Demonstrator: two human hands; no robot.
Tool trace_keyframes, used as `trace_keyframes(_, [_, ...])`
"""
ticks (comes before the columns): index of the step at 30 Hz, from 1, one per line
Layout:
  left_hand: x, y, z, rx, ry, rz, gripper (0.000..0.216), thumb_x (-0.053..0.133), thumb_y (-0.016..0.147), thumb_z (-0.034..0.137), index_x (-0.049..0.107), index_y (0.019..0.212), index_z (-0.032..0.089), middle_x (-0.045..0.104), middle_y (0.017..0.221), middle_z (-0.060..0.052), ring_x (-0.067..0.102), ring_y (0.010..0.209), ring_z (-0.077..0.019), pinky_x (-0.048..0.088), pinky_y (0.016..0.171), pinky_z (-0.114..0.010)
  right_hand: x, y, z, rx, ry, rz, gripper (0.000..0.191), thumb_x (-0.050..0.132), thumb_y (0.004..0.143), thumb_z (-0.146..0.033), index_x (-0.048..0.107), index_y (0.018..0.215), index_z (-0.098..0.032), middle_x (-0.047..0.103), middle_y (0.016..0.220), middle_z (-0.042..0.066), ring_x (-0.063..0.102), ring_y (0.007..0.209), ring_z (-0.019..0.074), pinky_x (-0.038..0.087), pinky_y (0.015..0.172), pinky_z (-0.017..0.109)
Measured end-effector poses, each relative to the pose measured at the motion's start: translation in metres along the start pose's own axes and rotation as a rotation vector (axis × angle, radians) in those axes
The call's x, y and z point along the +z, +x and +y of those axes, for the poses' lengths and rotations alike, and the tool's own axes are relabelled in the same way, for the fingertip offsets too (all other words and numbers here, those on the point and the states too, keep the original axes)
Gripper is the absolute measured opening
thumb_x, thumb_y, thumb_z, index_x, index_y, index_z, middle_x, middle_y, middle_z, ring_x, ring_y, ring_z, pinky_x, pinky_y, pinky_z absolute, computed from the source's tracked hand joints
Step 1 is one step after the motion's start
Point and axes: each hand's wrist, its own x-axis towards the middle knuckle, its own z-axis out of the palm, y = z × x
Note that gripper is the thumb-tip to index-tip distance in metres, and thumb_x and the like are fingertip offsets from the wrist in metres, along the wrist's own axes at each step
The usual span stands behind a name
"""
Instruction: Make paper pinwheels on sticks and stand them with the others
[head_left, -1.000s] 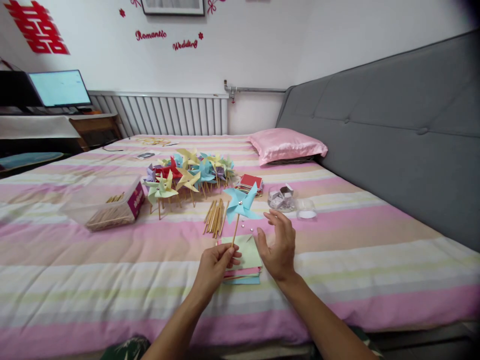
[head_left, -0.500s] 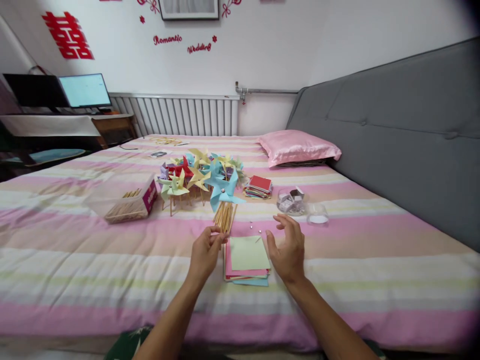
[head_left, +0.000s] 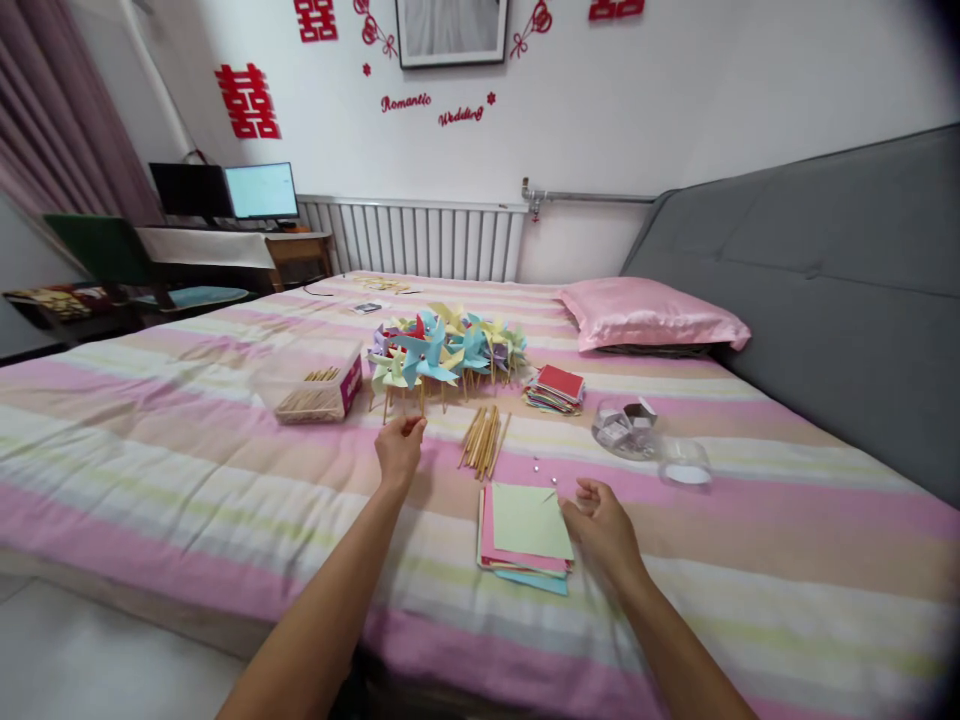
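My left hand [head_left: 399,448] is closed, thumb and finger pinching the stick of a light blue pinwheel [head_left: 426,357]. That pinwheel stands upright at the front of a cluster of paper pinwheels [head_left: 491,345] in blue, yellow, green, purple and red. My right hand [head_left: 606,525] is half curled with thumb and fingers apart, holding nothing I can see. It hovers at the right edge of a stack of square paper [head_left: 531,522], pale green on top. A small pin lies at the stack's upper right corner. Loose wooden sticks [head_left: 482,443] lie behind the stack.
A clear box of sticks [head_left: 311,402] lies to the left. Behind my right hand are a red-topped paper pile [head_left: 559,384], a clear round container [head_left: 622,428] and a clear tub [head_left: 685,465]. A pink pillow [head_left: 652,312] rests near the grey headboard [head_left: 810,230].
My left hand has carried the blue pinwheel left, from above the loose sticks to the front of the cluster. My right hand's fingers have curled beside the paper stack. The view has swung left.
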Motion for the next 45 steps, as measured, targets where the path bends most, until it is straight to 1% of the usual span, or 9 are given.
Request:
trace_keyframes(5, [-0.012, 0.026, -0.015, 0.044, 0.123, 0.132, 0.023, 0.057, 0.072, 0.031, 0.071, 0.083, 0.016, 0.071, 0.078, -0.007, 0.064, 0.073, -0.0192, 0.046, 0.071, -0.028, 0.0, 0.001, 0.004, 0.028, 0.002, -0.047, 0.053, 0.066, 0.061, -0.042, 0.057, 0.106, -0.015, 0.063, 0.102, 0.013, 0.065, 0.076, 0.0227, 0.051, 0.072, 0.036])
trace_keyframes(9, [-0.031, 0.047, -0.018, 0.039, 0.222, 0.235, 0.028, 0.055, 0.075, 0.03, 0.072, 0.091, 0.015, 0.072, 0.082, -0.008, 0.064, 0.075, -0.0204, 0.046, 0.072, -0.029, 0.001, 0.002, 0.009, 0.059, -0.004, -0.109, 0.059, 0.064, 0.063, -0.044, 0.053, 0.112, -0.013, 0.06, 0.11, 0.016, 0.066, 0.082, 0.0244, 0.051, 0.073, 0.036])
trace_keyframes(12, [-0.047, 0.06, -0.02, 0.007, 0.316, 0.3, 0.029, 0.054, 0.076, 0.03, 0.072, 0.095, 0.016, 0.072, 0.087, -0.011, 0.064, 0.079, -0.0242, 0.045, 0.073, -0.032, 0.002, 0.003, 0.011, 0.065, -0.001, -0.133, 0.06, 0.064, 0.063, -0.045, 0.053, 0.112, -0.014, 0.059, 0.113, 0.017, 0.066, 0.085, 0.0251, 0.052, 0.073, 0.035])
trace_keyframes(15, [-0.059, 0.071, -0.025, -0.031, 0.403, 0.323, 0.03, 0.054, 0.077, 0.029, 0.072, 0.098, 0.016, 0.072, 0.091, -0.013, 0.064, 0.082, -0.0263, 0.044, 0.072, -0.034, 0.002, 0.002, 0.012, 0.061, 0.011, -0.132, 0.058, 0.065, 0.062, -0.046, 0.054, 0.11, -0.015, 0.061, 0.111, 0.016, 0.066, 0.085, 0.0252, 0.051, 0.075, 0.036])
trace_keyframes(17, [-0.062, 0.078, -0.029, -0.051, 0.453, 0.315, 0.03, 0.054, 0.078, 0.028, 0.072, 0.099, 0.016, 0.072, 0.091, -0.014, 0.064, 0.082, -0.027, 0.044, 0.071, -0.034, 0.003, 0.002, 0.012, 0.055, -0.002, -0.134, 0.059, 0.065, 0.061, -0.046, 0.054, 0.11, -0.014, 0.061, 0.111, 0.017, 0.066, 0.086, 0.026, 0.051, 0.077, 0.037])
trace_keyframes(24, [-0.051, 0.095, -0.045, -0.072, 0.614, 0.265, 0.03, 0.053, 0.08, 0.029, 0.071, 0.102, 0.019, 0.071, 0.094, -0.014, 0.063, 0.083, -0.0275, 0.043, 0.07, -0.035, 0.003, 0.001, 0.011, 0.065, -0.042, -0.16, 0.062, 0.064, 0.061, -0.05, 0.053, 0.111, -0.013, 0.06, 0.112, 0.017, 0.065, 0.091, 0.0262, 0.05, 0.079, 0.035])
trace_keyframes(31, [-0.046, 0.098, -0.062, -0.137, 0.735, 0.231, 0.03, 0.051, 0.082, 0.028, 0.07, 0.103, 0.021, 0.071, 0.091, -0.015, 0.063, 0.084, -0.0282, 0.044, 0.068, -0.035, 0.004, 0.0, 0.011, 0.074, -0.109, -0.206, 0.063, 0.06, 0.064, -0.052, 0.049, 0.114, -0.014, 0.056, 0.117, 0.017, 0.063, 0.096, 0.026, 0.049, 0.082, 0.034])
trace_keyframes(38, [-0.043, 0.102, -0.067, -0.153, 0.78, 0.192, 0.031, 0.048, 0.084, 0.031, 0.07, 0.104, 0.023, 0.071, 0.094, -0.014, 0.063, 0.086, -0.0285, 0.044, 0.069, -0.035, 0.003, 0.002, 0.013, 0.065, -0.107, -0.222, 0.061, 0.059, 0.065, -0.05, 0.049, 0.113, -0.014, 0.056, 0.117, 0.017, 0.061, 0.099, 0.0268, 0.047, 0.086, 0.037])
trace_keyframes(45, [-0.037, 0.114, -0.068, -0.157, 0.795, 0.172, 0.035, 0.046, 0.085, 0.034, 0.067, 0.111, 0.024, 0.07, 0.099, -0.014, 0.062, 0.09, -0.0289, 0.044, 0.071, -0.035, 0.004, -0.001, 0.008, 0.046, -0.117, -0.2, 0.06, 0.06, 0.064, -0.049, 0.051, 0.112, -0.013, 0.057, 0.113, 0.017, 0.061, 0.097, 0.0269, 0.048, 0.084, 0.038])
